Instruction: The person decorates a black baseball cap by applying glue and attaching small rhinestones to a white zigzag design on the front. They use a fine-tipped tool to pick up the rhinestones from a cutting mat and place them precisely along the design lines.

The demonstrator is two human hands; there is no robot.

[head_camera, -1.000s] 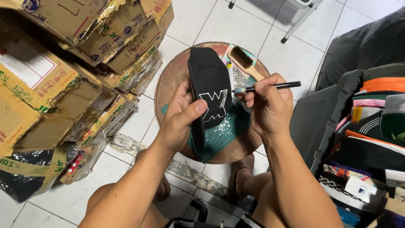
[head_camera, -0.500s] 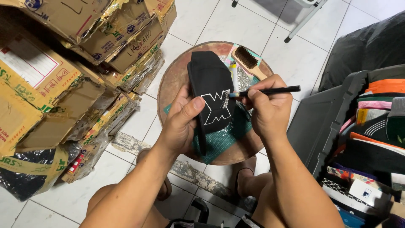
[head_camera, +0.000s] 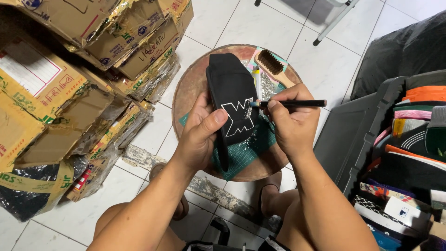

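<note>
A: Status on hands?

B: Left hand (head_camera: 200,135) clamped on black cap (head_camera: 232,104), thumb over front panel, fingers behind. Right hand (head_camera: 290,123) pinching black pen tool (head_camera: 292,103), pencil-style grip.

A: Cap location?

B: Held above round wooden table (head_camera: 190,86), over green cutting mat (head_camera: 241,155). Not resting on either, as far as visible.

A: Change vs. a second ago?

B: Pen tip shifted left. Earlier hanging off to the right of the cap; now touching top right edge of white studded emblem (head_camera: 239,118). Cap grip unchanged, cap slightly more upright.

A: Meaning?

B: Likely setting another stud on the emblem outline. Judgement only; stud at tip too small to confirm.

A: Surroundings?

B: Wooden brush (head_camera: 274,65) and loose shiny studs (head_camera: 267,86) on table behind cap. Stacked cardboard boxes (head_camera: 55,88) left. Grey bin (head_camera: 367,125) with folded caps right. White tile floor (head_camera: 320,60) beneath.
</note>
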